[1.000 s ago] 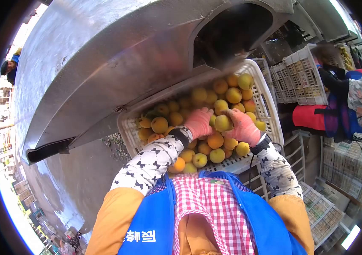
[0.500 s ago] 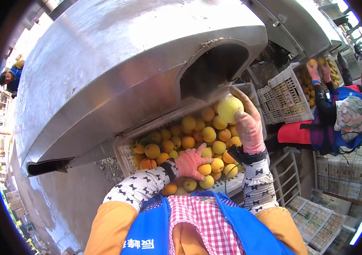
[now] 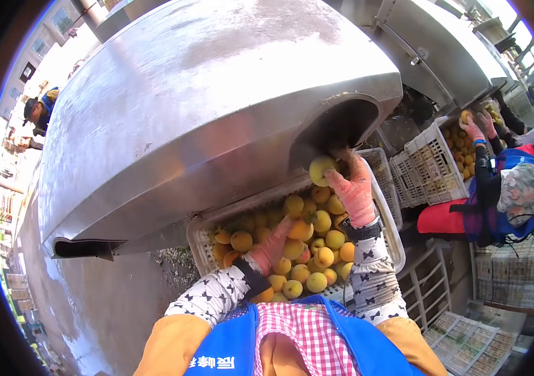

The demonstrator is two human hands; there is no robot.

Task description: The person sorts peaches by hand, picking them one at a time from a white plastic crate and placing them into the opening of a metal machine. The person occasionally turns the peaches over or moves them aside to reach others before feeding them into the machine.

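Observation:
My right hand, in a pink glove with soiled fingers, grips a yellow peach by its side. It holds the fruit right at the dark opening of a metal machine. My left hand, also gloved in pink, reaches into a white plastic crate full of yellow peaches. Its fingers close against an orange-yellow peach on top of the pile; the fingertips are partly hidden and slightly blurred.
The large metal housing curves over the crate's far side. To the right, a co-worker handles fruit at another white crate. A metal rack stands by my right arm. Another person is at the far left.
My right hand has turned and brought its peach left to the machine opening. My left hand, spread on the pile before, has moved up and closed on a peach. The view has shifted slightly.

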